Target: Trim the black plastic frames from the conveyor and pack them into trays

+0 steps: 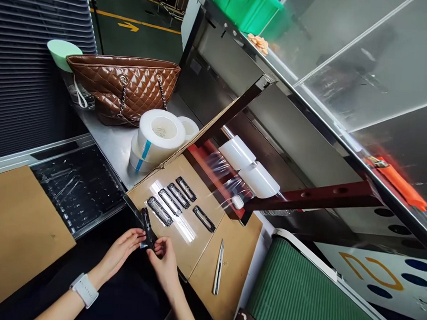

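Between my two hands, at the near edge of the cardboard-covered work surface, is a narrow black part [147,226] held roughly upright. My left hand [123,246], with a white watch on its wrist, has its fingers closed against the part's left side. The fingers and thumb of my right hand [163,255] pinch its lower end, where a small bluish-clear scrap shows. Just beyond lie several slim black frames [170,201] in a row over clear film strips. A single black frame [203,219] sits apart to the right.
A utility knife [218,267] rests on the cardboard [236,244] at right. White film rolls [237,152] hang on a red stand behind. Large tape rolls [161,131] and a brown quilted bag [131,86] stand at back left. A green conveyor belt [300,288] runs at right.
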Motion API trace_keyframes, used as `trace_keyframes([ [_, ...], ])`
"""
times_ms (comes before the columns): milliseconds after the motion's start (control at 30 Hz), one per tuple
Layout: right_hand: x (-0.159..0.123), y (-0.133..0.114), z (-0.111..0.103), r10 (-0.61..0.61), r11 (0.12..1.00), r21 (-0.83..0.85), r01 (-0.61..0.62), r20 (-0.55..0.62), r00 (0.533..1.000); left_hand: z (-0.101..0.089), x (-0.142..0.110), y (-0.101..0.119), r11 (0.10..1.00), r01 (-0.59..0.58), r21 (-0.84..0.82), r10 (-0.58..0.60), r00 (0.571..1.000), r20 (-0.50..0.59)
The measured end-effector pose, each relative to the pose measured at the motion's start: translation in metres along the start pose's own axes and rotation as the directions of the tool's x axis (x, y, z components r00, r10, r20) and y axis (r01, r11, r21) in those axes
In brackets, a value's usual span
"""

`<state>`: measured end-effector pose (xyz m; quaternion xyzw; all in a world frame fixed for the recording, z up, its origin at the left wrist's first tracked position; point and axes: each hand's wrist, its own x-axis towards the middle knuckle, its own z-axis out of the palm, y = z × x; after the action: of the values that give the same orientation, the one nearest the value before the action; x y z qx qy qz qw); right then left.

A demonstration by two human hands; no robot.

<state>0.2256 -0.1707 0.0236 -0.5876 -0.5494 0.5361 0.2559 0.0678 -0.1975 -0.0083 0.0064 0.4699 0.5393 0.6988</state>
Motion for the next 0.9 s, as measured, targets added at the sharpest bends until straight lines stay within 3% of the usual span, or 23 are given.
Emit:
trace_keyframes([
  [200, -0.019, 0.001, 0.015, -0.043, 0.994, -0.103, 0.045, 0.019, 0.999, -0.003, -0.007, -0.001, 0.987, -0.109, -0.115, 0.094, 0.988, -0.126],
  [400, -0.037, -0.002, 0.034, -0.12, 0.969, -0.203, 0.139, 0.101, 0.988, -0.019, -0.015, 0.004, 0.965, -0.188, -0.182, 0.143, 0.962, -0.234],
  [667, -0.046, -0.002, 0.058, -0.127, 0.94, -0.29, 0.177, 0.184, 0.975, -0.034, -0.021, 0.003, 0.96, -0.126, -0.252, 0.057, 0.963, -0.262],
  [900, -0.049, -0.001, 0.084, -0.051, 0.952, -0.289, 0.105, 0.188, 0.981, -0.046, -0.019, 0.001, 0.956, -0.077, -0.283, -0.023, 0.942, -0.334],
])
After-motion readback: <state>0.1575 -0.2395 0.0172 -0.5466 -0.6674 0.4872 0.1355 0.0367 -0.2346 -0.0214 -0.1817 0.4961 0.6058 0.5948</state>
